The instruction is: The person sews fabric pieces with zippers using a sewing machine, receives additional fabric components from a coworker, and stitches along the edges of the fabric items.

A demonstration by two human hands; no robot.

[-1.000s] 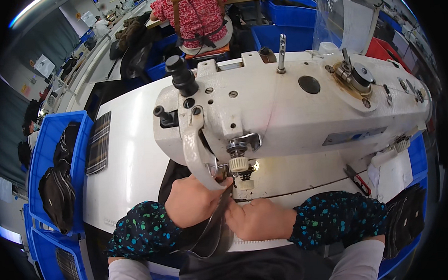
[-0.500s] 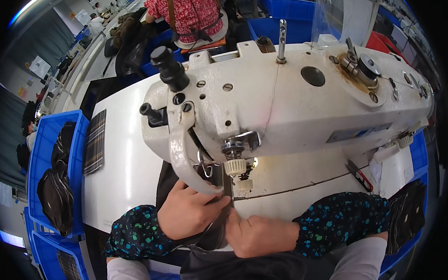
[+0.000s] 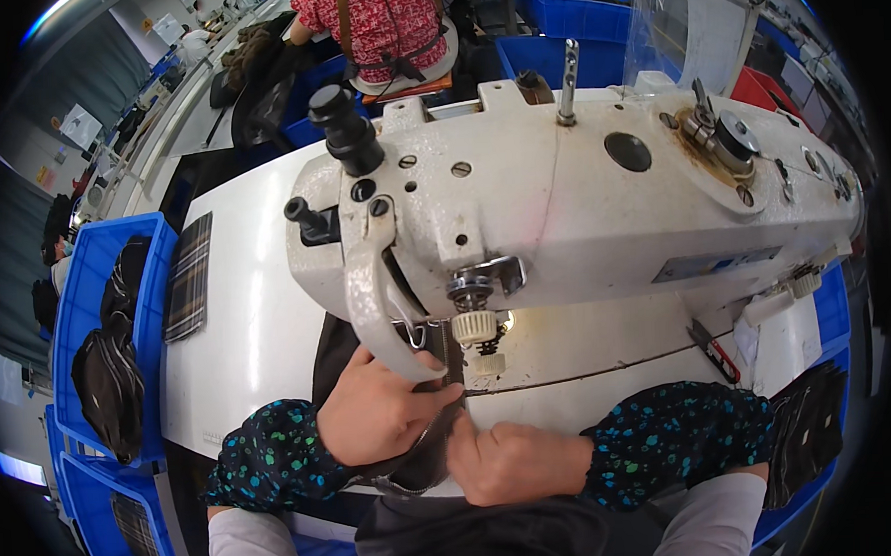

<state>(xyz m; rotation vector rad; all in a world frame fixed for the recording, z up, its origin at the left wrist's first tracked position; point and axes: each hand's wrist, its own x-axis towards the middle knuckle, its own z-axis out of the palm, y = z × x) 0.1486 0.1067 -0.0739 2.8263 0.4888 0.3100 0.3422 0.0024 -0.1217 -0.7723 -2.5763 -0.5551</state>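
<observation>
Dark cloth with a metal-toothed zipper (image 3: 447, 362) lies at the needle area of a white sewing machine (image 3: 562, 203). On the cloth's left part (image 3: 335, 357) rests my left hand (image 3: 377, 412), its fingers spread and its index finger reaching right to the zipper. The machine's curved white lever (image 3: 370, 316) passes just over those fingers. My right hand (image 3: 518, 461) is closed, thumb and index finger pinching the zipper's right edge close to the left fingertip. Below the hands the zipper curves toward me with the cloth. The needle is hidden behind the machine head.
Left of the machine, blue bins (image 3: 155, 340) hold dark cloth pieces, beside a plaid piece (image 3: 189, 279) on the white table. A red-and-black cutter (image 3: 715, 352) lies at the right, near stacked dark pieces (image 3: 805, 426). A person in a red patterned shirt (image 3: 385, 22) sits beyond the machine.
The machine appears slightly farther right in view. My left hand has shifted slightly right with it, and the zipper below my hands shows more plainly. My right hand keeps its pinch.
</observation>
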